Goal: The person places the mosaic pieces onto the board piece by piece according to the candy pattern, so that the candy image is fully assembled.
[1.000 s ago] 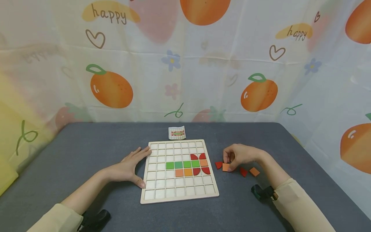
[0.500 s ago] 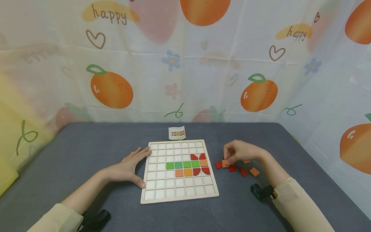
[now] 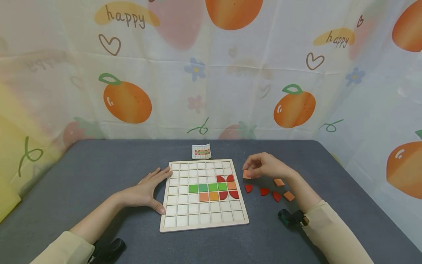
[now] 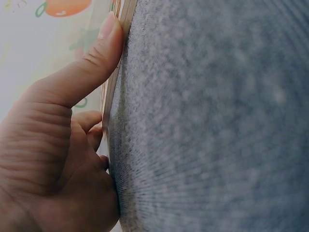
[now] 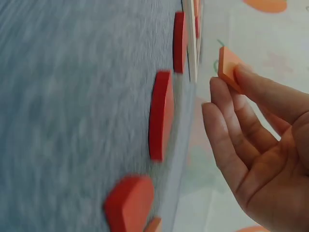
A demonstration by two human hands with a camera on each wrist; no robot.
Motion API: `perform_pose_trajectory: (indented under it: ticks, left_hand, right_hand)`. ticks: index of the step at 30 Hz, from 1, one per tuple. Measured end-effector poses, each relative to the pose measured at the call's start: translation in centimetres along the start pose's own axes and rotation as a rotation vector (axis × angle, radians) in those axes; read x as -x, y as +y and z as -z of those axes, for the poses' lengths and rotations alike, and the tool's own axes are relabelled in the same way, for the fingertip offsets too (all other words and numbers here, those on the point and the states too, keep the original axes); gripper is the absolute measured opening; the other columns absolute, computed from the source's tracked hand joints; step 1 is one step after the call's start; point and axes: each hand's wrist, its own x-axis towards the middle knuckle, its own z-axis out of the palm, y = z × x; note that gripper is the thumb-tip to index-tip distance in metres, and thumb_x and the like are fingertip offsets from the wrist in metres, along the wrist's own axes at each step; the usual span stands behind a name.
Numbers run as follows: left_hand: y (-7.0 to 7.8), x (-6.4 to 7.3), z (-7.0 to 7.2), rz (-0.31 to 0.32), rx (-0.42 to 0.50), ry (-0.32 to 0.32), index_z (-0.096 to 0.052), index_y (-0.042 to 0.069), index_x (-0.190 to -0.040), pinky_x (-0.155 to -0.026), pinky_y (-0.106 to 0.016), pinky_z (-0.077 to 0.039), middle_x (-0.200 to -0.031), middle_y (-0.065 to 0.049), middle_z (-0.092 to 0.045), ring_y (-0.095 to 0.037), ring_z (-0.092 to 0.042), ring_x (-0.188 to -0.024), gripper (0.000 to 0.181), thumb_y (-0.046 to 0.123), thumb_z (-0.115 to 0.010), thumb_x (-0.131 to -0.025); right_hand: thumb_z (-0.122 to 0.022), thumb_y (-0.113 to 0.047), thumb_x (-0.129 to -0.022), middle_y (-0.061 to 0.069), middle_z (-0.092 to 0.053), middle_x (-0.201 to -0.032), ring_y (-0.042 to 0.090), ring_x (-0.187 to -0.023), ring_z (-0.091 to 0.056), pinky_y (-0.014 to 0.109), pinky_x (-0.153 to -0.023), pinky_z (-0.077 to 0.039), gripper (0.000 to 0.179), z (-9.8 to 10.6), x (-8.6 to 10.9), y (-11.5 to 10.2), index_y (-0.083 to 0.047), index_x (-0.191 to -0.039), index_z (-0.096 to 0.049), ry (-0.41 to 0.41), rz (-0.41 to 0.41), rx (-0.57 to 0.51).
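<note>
A wooden grid board lies on the dark table, with green, orange and red tiles set in its middle and right cells. My left hand rests at the board's left edge, fingers spread, fingertips and thumb touching the frame; the left wrist view shows the thumb against the rim. Just right of the board, my right hand pinches an orange square tile between thumb and fingers. In the right wrist view this orange tile is held up off the table.
Below the right hand lie loose red pieces with a curved side and two orange squares. A small printed pattern card lies behind the board. A fruit-print cloth hangs behind the table.
My right hand has lifted the orange tile from among the loose pieces and moved it up and left, toward the board. The left hand has stayed in place.
</note>
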Motion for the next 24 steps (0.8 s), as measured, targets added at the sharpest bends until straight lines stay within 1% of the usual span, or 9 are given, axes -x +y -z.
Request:
perform_pose_trajectory:
  ticks: [4,9,12,17,20,24]
  left_hand:
    - [0.0,-0.1,0.0,0.007,-0.003,-0.003,-0.022,0.005,-0.157,-0.11,-0.079,-0.002,-0.168,-0.018,-0.009,-0.051,0.003,-0.152,0.123,0.044,-0.09,-0.063]
    - [0.0,0.1,0.1,-0.004,-0.004,-0.004,-0.022,0.005,-0.157,-0.108,-0.08,-0.003,-0.167,-0.018,-0.01,-0.052,0.002,-0.151,0.122,0.043,-0.091,-0.064]
    - [0.0,0.1,0.1,-0.004,-0.008,-0.004,-0.022,0.006,-0.157,-0.108,-0.08,-0.003,-0.168,-0.018,-0.009,-0.052,0.003,-0.152,0.122,0.043,-0.09,-0.064]
    - [-0.2,-0.1,0.0,0.0,-0.015,-0.002,-0.022,0.006,-0.157,-0.108,-0.081,-0.004,-0.168,-0.017,-0.009,-0.051,0.002,-0.152,0.122,0.044,-0.09,-0.063]
    - [-0.2,0.0,0.0,-0.001,-0.017,0.001,-0.022,0.005,-0.157,-0.108,-0.08,-0.003,-0.168,-0.017,-0.009,-0.052,0.002,-0.152,0.123,0.044,-0.09,-0.063]
    - [-0.1,0.0,0.0,-0.006,-0.016,0.004,-0.022,0.005,-0.157,-0.108,-0.08,-0.004,-0.167,-0.018,-0.01,-0.052,0.002,-0.151,0.123,0.044,-0.09,-0.063]
  right_hand:
    - [-0.073,-0.016,-0.088,0.009,-0.073,-0.092,0.017,-0.084,-0.068,0.034,-0.08,-0.058,0.022,-0.7,-0.6,-0.6,-0.007,-0.108,-0.071,0.034,-0.008,-0.02]
    - [-0.076,-0.017,-0.086,0.007,-0.074,-0.091,0.015,-0.082,-0.068,0.033,-0.075,-0.056,0.021,-1.7,-1.7,-1.6,-0.009,-0.105,-0.074,0.067,0.009,-0.015]
    - [-0.076,-0.017,-0.085,0.007,-0.075,-0.091,0.015,-0.081,-0.069,0.033,-0.074,-0.056,0.02,-2.3,-2.5,-2.2,-0.01,-0.104,-0.074,0.066,0.019,-0.012]
    - [-0.076,-0.017,-0.085,0.006,-0.074,-0.091,0.018,-0.08,-0.068,0.038,-0.073,-0.057,0.014,-3.2,-3.6,-3.4,-0.014,-0.099,-0.075,0.065,0.05,0.01]
    - [-0.076,-0.016,-0.085,0.004,-0.073,-0.09,0.018,-0.083,-0.066,0.037,-0.071,-0.056,0.013,-3.6,-4.3,-3.9,-0.016,-0.097,-0.076,0.07,0.068,0.028]
    - [-0.075,-0.016,-0.086,0.004,-0.072,-0.092,0.017,-0.083,-0.067,0.036,-0.072,-0.057,0.013,-4.1,-5.2,-4.6,-0.016,-0.099,-0.076,0.066,0.065,0.028]
